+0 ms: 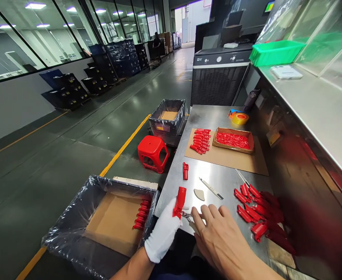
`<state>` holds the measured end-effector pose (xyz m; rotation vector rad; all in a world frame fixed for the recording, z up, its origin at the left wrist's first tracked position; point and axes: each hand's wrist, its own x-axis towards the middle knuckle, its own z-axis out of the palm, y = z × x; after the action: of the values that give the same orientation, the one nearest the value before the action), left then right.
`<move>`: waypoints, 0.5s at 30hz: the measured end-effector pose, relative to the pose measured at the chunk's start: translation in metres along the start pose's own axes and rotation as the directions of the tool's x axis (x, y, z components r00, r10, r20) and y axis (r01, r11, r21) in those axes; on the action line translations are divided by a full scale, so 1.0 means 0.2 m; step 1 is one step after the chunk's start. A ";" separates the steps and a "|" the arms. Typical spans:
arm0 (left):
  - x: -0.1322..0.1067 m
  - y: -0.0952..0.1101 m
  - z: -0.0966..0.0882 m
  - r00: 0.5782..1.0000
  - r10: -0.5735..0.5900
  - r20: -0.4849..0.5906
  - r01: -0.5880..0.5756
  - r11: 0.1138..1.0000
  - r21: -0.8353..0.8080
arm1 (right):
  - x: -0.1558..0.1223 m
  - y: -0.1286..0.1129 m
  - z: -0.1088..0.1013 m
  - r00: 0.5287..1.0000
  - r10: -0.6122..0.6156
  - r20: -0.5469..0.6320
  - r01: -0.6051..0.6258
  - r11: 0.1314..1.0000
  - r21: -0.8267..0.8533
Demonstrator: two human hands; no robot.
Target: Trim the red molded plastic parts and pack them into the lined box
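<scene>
My left hand (163,229), in a white glove, is closed around a red plastic tubular part (180,200) above the table's near edge. My bare right hand (214,233) is closed on small pliers (188,218), whose handles are mostly hidden under the fingers. The metal jaws meet the lower end of the red part; whether they grip it I cannot tell. Just beyond the hands, another red part (185,171) stands on the metal table. A scalpel-like knife (211,188) and a small beige flat piece (199,194) lie to its right.
Several loose red parts (248,208) lie at the right by the metal wall. Cardboard (232,161) holds a row of red parts (200,140) and a box of small red pieces (233,140). A plastic-lined crate (80,202) stands left, a red stool (152,149) beyond it.
</scene>
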<state>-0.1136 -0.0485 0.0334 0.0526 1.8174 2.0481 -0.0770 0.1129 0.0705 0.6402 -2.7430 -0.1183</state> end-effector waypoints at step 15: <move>0.00 -0.01 0.00 0.999 0.045 0.019 -0.045 0.999 -0.008 | -0.02 -0.02 0.02 0.999 0.033 -0.003 -0.033 0.999 0.040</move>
<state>-0.1133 -0.0478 0.0307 0.1117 1.8129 2.0773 -0.0730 0.1102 0.0658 0.6045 -2.7575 -0.0546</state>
